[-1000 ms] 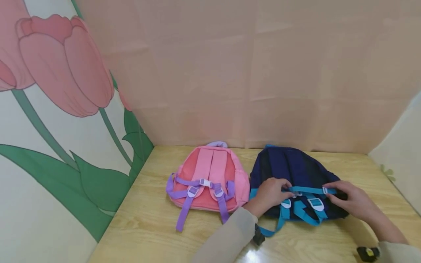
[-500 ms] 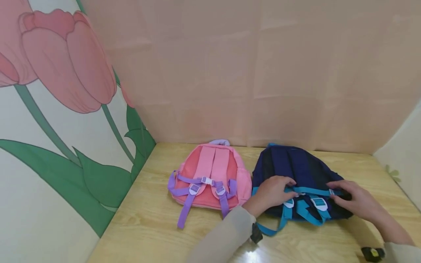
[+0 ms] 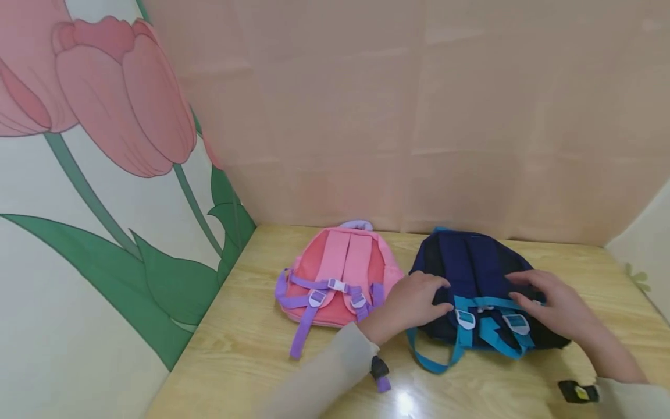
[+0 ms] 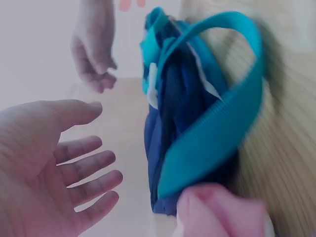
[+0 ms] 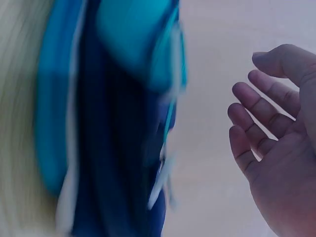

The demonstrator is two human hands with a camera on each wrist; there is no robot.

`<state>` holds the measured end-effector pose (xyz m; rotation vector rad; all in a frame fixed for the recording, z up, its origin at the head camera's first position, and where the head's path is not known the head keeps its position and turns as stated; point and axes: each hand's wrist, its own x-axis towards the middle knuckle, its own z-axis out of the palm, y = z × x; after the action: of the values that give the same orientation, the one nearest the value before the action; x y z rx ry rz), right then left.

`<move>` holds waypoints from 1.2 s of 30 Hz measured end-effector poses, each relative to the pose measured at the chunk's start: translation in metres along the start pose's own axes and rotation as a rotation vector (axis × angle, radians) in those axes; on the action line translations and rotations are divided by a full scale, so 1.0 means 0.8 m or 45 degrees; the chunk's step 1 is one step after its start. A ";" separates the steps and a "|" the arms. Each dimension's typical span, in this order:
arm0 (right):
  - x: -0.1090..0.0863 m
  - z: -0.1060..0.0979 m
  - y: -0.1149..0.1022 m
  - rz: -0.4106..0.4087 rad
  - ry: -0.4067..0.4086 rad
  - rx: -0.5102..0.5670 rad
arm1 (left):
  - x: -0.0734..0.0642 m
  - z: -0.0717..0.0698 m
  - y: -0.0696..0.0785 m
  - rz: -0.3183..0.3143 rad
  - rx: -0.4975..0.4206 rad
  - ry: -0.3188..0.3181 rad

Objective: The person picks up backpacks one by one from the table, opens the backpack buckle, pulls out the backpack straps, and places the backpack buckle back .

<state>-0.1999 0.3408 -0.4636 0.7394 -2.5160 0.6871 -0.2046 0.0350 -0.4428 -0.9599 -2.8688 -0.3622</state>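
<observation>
A navy backpack [image 3: 473,262] lies on the table with its shoulder-strap side up. Teal webbing [image 3: 494,302] crosses its lower part, with a small light buckle near the middle and white strap adjusters [image 3: 464,319] below. My left hand [image 3: 410,302] hovers over the bag's left side, fingers spread and holding nothing. Over the right side is my right hand [image 3: 555,305], likewise holding nothing; in the right wrist view its relaxed fingers [image 5: 247,121] stand apart from the bag. A loose teal strap loop [image 4: 222,128] arches beside the bag in the left wrist view.
A pink backpack [image 3: 345,256] with purple straps lies just left of the navy one, its white chest buckle [image 3: 337,285] fastened. Both bags rest on a wooden table [image 3: 235,349]. A tan cloth backdrop [image 3: 335,116] rises behind, with a tulip-patterned panel [image 3: 131,116] at left.
Both hands have let go of the teal strap and lifted off it. My left hand has moved left, away from the buckle. The teal strap now lies lower across the bag.
</observation>
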 end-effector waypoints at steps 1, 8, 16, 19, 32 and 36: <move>0.005 0.003 -0.008 -0.005 0.000 0.007 | -0.006 -0.002 -0.004 0.005 0.024 0.001; 0.033 0.025 -0.062 0.012 -0.070 0.026 | -0.044 -0.011 -0.039 -0.012 0.165 -0.035; 0.070 0.061 -0.117 0.036 -0.182 0.126 | -0.069 -0.019 -0.104 -0.141 0.195 -0.004; 0.082 0.077 -0.131 0.038 -0.219 0.192 | -0.077 -0.028 -0.124 -0.170 0.181 0.018; 0.125 0.128 -0.178 0.098 -0.372 0.355 | -0.109 -0.051 -0.188 -0.278 0.017 -0.019; 0.136 0.142 -0.189 0.121 -0.417 0.397 | -0.115 -0.058 -0.201 -0.307 -0.017 -0.051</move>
<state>-0.2235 0.1245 -0.4460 0.9059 -2.7866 1.0881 -0.2275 -0.1542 -0.4441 -0.6292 -3.0291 -0.3854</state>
